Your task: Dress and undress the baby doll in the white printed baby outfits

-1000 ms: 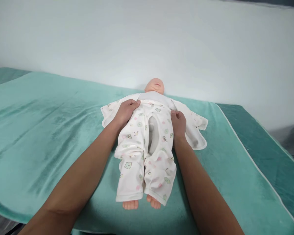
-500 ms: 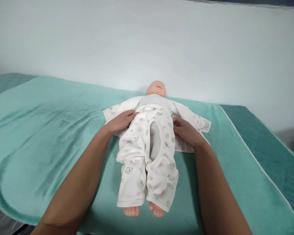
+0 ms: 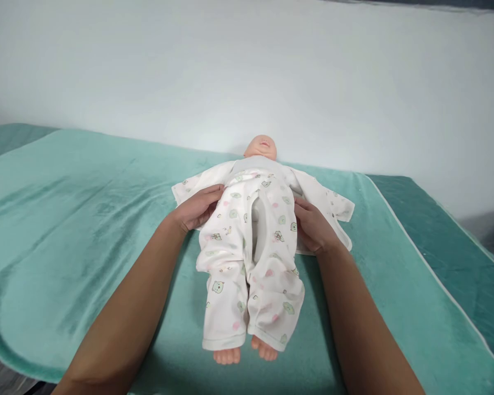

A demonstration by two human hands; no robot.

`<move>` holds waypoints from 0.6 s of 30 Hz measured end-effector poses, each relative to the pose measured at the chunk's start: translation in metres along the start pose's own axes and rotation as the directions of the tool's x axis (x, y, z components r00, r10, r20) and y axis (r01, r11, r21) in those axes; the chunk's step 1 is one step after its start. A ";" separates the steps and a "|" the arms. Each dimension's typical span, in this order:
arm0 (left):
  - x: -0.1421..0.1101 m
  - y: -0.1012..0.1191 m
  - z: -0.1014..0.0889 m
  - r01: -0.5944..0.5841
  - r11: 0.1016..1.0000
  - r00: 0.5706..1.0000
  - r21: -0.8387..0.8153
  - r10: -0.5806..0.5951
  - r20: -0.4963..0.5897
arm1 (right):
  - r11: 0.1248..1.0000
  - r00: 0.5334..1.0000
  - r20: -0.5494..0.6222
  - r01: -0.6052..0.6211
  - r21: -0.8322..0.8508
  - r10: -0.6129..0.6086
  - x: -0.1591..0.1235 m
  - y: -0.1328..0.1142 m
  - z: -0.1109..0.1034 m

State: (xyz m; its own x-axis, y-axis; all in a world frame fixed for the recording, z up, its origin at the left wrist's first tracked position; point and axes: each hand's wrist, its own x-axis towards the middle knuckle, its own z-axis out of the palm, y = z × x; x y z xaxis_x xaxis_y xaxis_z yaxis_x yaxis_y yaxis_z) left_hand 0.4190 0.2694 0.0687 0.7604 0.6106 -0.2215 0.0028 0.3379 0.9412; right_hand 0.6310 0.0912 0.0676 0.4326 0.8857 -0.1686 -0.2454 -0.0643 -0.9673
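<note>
So, we've got a baby doll point(image 3: 260, 148) flat on its back on a mint-green blanket point(image 3: 86, 230), right in the middle of the view, head at the far end by the pale wall point(image 3: 230, 71) and feet point(image 3: 226, 355) pointing at the person. It's wearing white trousers point(image 3: 226, 247) with little green bear faces and pink dots, pulled up to the waist, with a long oval slit open at the crotch. Toes poke out past both cuffs, and the legs look pretty bunched and wrinkled around the knees.

Left hand point(image 3: 201, 206) is at the waist side of the trousers, fingers loosely bent and close together, tips right up against the fabric. Right hand point(image 3: 314, 225) is curled in low on the opposite hip, with its fingertips tucked out of sight, so honestly I can't tell whether either one is pinching cloth or just resting against it.

Behind the hands, a white jacket point(image 3: 313, 189) lies spread out under the doll, sleeves flung out to both sides, front open over a greyish chest point(image 3: 257, 163). Off to the right, a darker green cover point(image 3: 440, 241) shows past the blanket's pale edge.
</note>
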 end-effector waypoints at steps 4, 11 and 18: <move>0.002 -0.002 0.001 -0.014 0.998 1.000 -0.058 0.015 0.013 | 0.998 0.979 -0.198 0.047 0.044 -0.037 0.006 0.009 0.011; 0.006 -0.006 0.004 -0.038 0.994 0.999 -0.107 0.038 0.001 | 0.995 0.940 -0.329 0.093 -0.022 -0.095 0.012 0.011 0.018; 0.008 -0.009 0.005 -0.055 0.990 0.998 -0.128 0.051 -0.030 | 0.987 0.928 -0.348 0.089 -0.135 -0.131 0.017 0.004 0.020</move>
State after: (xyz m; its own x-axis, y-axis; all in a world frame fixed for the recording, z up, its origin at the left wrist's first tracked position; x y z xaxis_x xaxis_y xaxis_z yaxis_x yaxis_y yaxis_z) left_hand 0.4288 0.2677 0.0594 0.7394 0.6486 -0.1804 -0.1224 0.3929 0.9114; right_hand 0.6201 0.1150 0.0642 0.7355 0.6707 -0.0957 -0.0868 -0.0468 -0.9951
